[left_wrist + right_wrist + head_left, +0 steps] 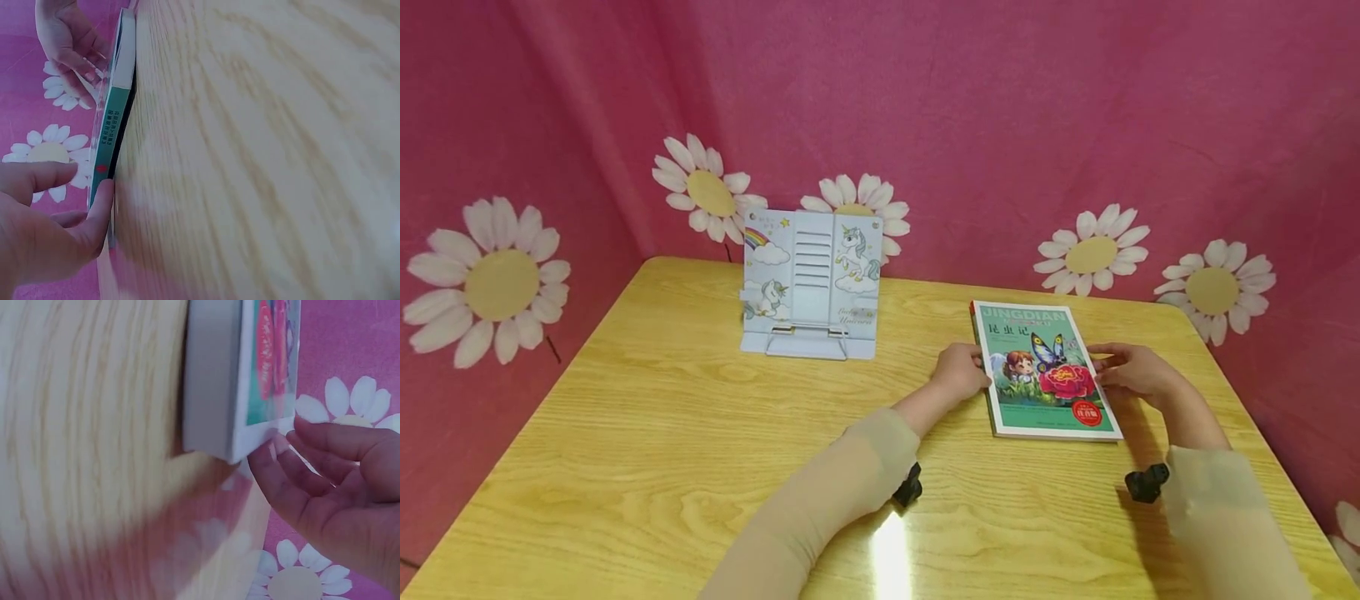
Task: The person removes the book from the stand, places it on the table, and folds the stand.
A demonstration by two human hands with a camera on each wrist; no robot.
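Observation:
A paperback book (pixel 1041 421) with a green cover, a butterfly and a red flower lies face up at the right of the table. My left hand (pixel 958 372) holds its spine side; in the left wrist view the thumb (pixel 101 209) of that hand touches the spine. At the opposite long edge my right hand (pixel 1138 372) holds the book with its fingertips, near the corner in the right wrist view. Whether the book is raised off the table I cannot tell. Fingers of the left hand are partly hidden behind the spine.
A white book stand (pixel 812 292) with unicorn drawings stands upright at the table's back left. The wooden table (pixel 700 433) meets a pink curtain (pixel 962 125) with daisies behind and at both sides. Dark wrist cameras (pixel 1147 483) hang under the sleeves.

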